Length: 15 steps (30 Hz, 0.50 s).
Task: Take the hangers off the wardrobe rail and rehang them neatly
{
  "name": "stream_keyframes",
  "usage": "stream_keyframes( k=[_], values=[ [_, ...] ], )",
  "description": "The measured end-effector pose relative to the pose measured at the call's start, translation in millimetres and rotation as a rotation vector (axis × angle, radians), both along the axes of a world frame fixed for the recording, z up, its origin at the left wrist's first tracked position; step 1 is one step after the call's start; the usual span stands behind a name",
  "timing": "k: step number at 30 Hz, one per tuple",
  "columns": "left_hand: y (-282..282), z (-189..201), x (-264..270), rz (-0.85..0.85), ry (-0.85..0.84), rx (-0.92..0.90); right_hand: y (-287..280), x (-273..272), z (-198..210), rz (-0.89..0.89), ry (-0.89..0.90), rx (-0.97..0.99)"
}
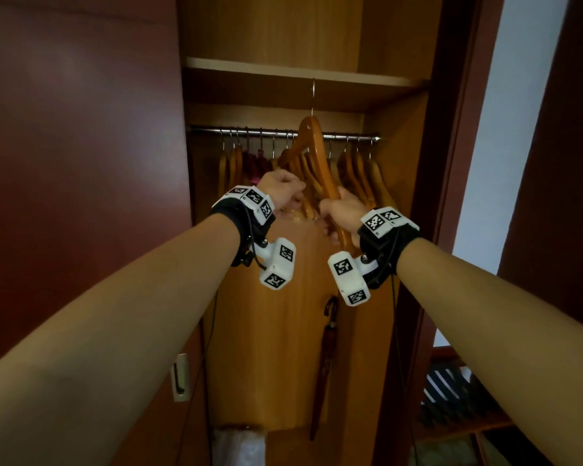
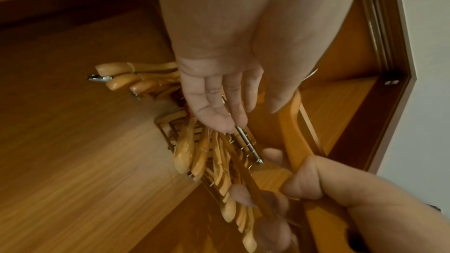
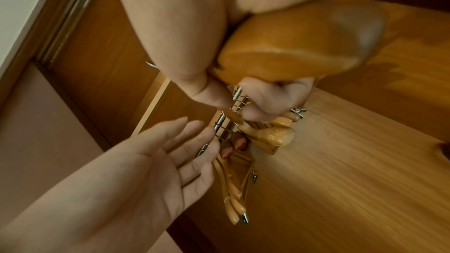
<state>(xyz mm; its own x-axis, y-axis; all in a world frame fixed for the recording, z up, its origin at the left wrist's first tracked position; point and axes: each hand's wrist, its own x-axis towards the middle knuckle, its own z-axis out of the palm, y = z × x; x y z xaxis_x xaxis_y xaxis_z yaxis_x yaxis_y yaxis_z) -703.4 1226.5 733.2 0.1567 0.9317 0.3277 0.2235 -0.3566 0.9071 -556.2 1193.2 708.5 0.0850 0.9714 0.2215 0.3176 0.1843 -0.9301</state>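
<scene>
Gripping a raised hanger [image 1: 317,153] by one arm, the right hand [image 1: 342,213] is risking snagging hangers crowding the rail [image 1: 216,130] while the left hand [image 1: 283,190] is hovering slack-fingered, empty.

A wooden hanger [image 1: 318,156] of orange-brown wood is held up clear of the rail [image 1: 283,132], its metal hook [image 1: 313,95] pointing upward above the bar and its body tilted, one arm running down toward the lower right. The rail is a thin metal bar across the wardrobe, below a shelf. A row of similar wooden hangers [image 1: 357,169] hangs from it by wire hooks, bunched unevenly. Among those on the left hang what may be dark red padded ones [image 1: 254,163].
</scene>
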Motion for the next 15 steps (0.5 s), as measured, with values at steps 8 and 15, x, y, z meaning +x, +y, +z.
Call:
stream_keyframes(
  k=[8, 15],
  values=[
    [26.8, 4.2, -20.2, 0.066, 0.036, -0.029, 27.0, -11.8, 15.1, -0.042, -0.046, -0.02],
    [63.2, 3.9, -4.2, 0.109, 0.063, -0.202, 66.9, -7.9, 28.2, -0.056, -0.1, -0.05]
  ],
)
